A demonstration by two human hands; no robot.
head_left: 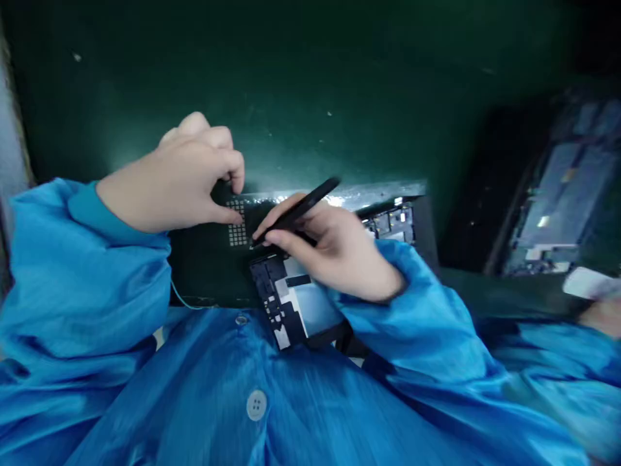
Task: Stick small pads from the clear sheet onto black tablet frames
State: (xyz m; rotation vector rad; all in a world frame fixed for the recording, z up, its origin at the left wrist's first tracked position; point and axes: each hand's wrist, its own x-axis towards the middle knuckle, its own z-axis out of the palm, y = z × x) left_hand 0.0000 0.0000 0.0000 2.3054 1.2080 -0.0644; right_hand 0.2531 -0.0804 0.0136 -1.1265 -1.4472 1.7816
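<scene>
My left hand (198,165) is bent over a sheet of small pale square pads (237,236) in the middle of the green surface. Its thumb lies on the sheet and its index fingertip is at the upper edge, with the other fingers curled. In my right hand (334,243) is a slim black pen-shaped tool (313,197), gripped between thumb and fingers. The tool's tip points down beside the sheet's lower right corner. Below it, close to my body, a tablet-like device with its inside exposed (295,304) lies tilted, partly under my right hand and sleeve.
More circuit parts (395,223) show beyond my right wrist. Farther right stands another opened device (563,194), blurred, beside a dark panel (485,188). At the right edge another person's hand (604,317) holds a white object (589,283). Tiny bits dot the green mat (291,77).
</scene>
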